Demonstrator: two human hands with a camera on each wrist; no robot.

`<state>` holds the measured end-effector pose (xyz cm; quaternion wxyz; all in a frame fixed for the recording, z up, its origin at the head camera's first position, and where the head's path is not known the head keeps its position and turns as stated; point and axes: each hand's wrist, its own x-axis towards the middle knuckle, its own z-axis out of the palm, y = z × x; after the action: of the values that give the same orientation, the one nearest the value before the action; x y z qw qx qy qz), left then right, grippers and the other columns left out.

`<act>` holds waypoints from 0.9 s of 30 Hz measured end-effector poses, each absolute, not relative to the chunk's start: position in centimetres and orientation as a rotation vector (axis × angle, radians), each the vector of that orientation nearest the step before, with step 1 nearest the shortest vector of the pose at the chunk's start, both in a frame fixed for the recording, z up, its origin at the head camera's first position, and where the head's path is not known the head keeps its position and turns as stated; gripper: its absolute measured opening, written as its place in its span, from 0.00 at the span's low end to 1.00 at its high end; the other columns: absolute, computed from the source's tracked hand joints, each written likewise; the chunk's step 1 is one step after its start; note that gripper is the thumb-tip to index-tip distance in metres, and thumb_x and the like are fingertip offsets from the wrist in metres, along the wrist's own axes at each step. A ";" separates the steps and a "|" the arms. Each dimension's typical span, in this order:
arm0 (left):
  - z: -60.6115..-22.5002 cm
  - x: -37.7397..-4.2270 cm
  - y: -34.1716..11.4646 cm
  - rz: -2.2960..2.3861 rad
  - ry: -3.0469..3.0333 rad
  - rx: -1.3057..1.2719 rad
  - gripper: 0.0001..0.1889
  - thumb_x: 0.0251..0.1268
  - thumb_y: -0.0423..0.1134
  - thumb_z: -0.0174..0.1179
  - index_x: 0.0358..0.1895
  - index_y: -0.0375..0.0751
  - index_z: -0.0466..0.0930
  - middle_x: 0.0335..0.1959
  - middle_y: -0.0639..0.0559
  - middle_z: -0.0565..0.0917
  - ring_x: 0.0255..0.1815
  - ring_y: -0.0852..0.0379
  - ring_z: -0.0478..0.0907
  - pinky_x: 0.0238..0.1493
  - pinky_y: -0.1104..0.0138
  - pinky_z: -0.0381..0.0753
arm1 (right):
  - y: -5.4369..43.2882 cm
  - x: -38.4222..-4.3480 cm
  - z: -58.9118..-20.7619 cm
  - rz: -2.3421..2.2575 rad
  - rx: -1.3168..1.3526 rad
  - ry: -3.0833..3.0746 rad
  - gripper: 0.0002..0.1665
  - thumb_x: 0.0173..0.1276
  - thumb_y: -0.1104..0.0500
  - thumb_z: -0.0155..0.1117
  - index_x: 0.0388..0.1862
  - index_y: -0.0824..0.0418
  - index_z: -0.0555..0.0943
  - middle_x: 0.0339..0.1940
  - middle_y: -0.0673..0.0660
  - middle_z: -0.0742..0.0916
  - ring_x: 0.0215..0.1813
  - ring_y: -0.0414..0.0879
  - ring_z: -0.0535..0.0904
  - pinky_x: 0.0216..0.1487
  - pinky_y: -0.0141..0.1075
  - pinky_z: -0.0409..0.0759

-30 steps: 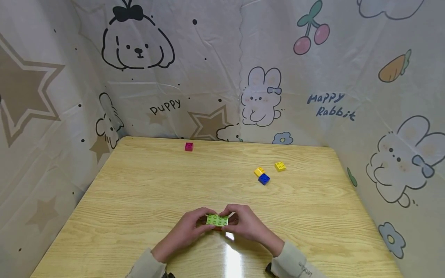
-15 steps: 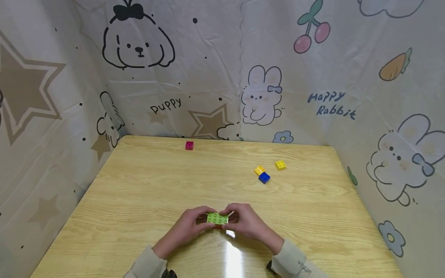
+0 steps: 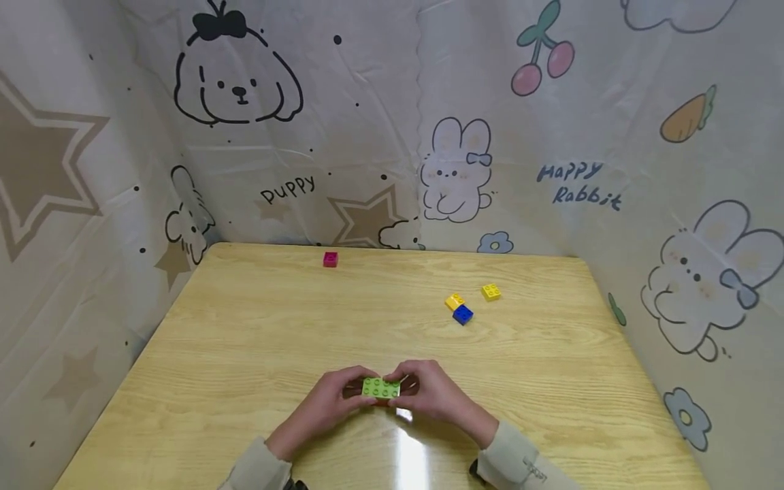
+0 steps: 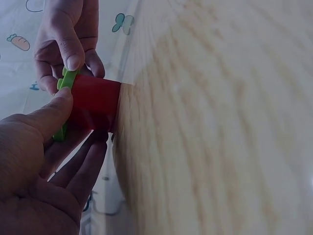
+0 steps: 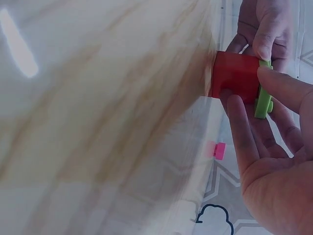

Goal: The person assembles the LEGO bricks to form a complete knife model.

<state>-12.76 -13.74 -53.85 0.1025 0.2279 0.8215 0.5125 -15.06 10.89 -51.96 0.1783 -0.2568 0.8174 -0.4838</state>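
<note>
A light green toy brick [image 3: 381,388] with two rows of studs lies flat on top of a taller red block [image 4: 95,104], which stands on the table. From one side my left hand [image 3: 331,400] pinches the green brick between thumb and fingers. My right hand [image 3: 432,393] pinches its opposite end the same way. Seen from the right wrist, the red block [image 5: 237,76] has its base on the tabletop, with fingers around its sides. In the head view, the green brick and hands hide most of the red block.
Farther back on the wooden table [image 3: 275,320] lie a yellow-orange brick [image 3: 454,302] touching a blue brick [image 3: 463,314], and a yellow brick [image 3: 491,292] to their right. A magenta brick [image 3: 331,259] sits near the far edge. A printed curtain [image 3: 367,136] surrounds the table.
</note>
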 end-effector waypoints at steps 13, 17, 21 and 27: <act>-53.7 -12.7 -13.7 1.496 2.414 0.643 0.16 0.68 0.43 0.69 0.56 0.49 0.84 0.54 0.49 0.88 0.54 0.51 0.87 0.57 0.67 0.86 | 11.0 -15.3 -51.9 -1.381 -0.715 2.288 0.18 0.61 0.67 0.79 0.51 0.64 0.88 0.45 0.59 0.90 0.40 0.42 0.88 0.43 0.28 0.88; -53.6 -12.8 -13.6 1.484 2.414 0.638 0.16 0.68 0.43 0.69 0.56 0.49 0.84 0.54 0.49 0.88 0.54 0.52 0.87 0.57 0.68 0.86 | 11.1 -15.3 -51.9 -1.375 -0.708 2.295 0.18 0.61 0.67 0.79 0.51 0.64 0.87 0.45 0.58 0.90 0.40 0.43 0.88 0.43 0.28 0.88; -53.6 -12.9 -13.4 1.481 2.414 0.633 0.15 0.69 0.43 0.69 0.56 0.49 0.84 0.54 0.49 0.88 0.54 0.52 0.87 0.55 0.68 0.87 | 11.3 -15.4 -51.9 -1.376 -0.702 2.295 0.18 0.61 0.67 0.79 0.51 0.64 0.87 0.45 0.58 0.90 0.40 0.44 0.88 0.43 0.28 0.88; -53.5 -12.9 -13.3 1.491 2.401 0.624 0.15 0.68 0.43 0.69 0.56 0.50 0.84 0.54 0.50 0.88 0.54 0.51 0.87 0.55 0.68 0.86 | 11.4 -15.4 -52.0 -1.390 -0.701 2.282 0.18 0.61 0.67 0.79 0.51 0.63 0.87 0.46 0.58 0.90 0.41 0.44 0.88 0.44 0.28 0.88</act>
<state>-12.86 -13.28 -53.46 0.1232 0.2140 0.8233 0.5111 -15.40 11.39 -52.03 0.1886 -0.2492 0.8112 -0.4943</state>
